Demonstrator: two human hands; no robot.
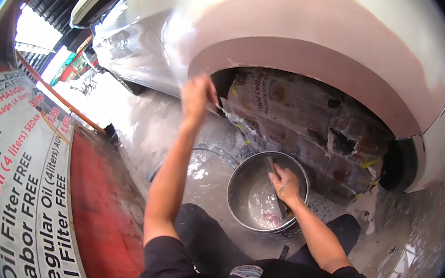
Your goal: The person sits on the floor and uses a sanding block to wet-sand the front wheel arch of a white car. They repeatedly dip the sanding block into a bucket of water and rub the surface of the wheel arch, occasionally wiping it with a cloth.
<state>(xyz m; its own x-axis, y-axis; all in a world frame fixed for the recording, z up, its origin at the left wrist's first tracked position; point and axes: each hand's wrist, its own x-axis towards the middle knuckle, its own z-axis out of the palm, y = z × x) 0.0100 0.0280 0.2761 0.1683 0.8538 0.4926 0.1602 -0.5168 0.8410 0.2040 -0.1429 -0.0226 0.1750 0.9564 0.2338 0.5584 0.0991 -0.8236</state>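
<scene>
A round dark bucket point(233, 209) of cloudy water stands on the wet floor between my knees. Inside it, my right hand point(286, 184) is closed around a long, narrow, dark sanding block point(280, 200), which lies along the bucket's right side. Something pinkish shows at the bottom of the water, too unclear to name. My left hand point(199, 99) is raised in front of the car's wheel arch point(283, 46), blurred by motion. Its fingers look curled in; what they hold, if anything, I cannot make out. Whitish streaks, perhaps water, trail just right of it.
The pale car body point(300, 0) with brownish-pink patches around the arch fills the upper right. Newspaper sheets point(296, 120) with torn holes cover the wheel opening. A printed sign board point(27, 186) above a red panel point(102, 206) borders the left. A hose point(210, 148) lies behind the bucket.
</scene>
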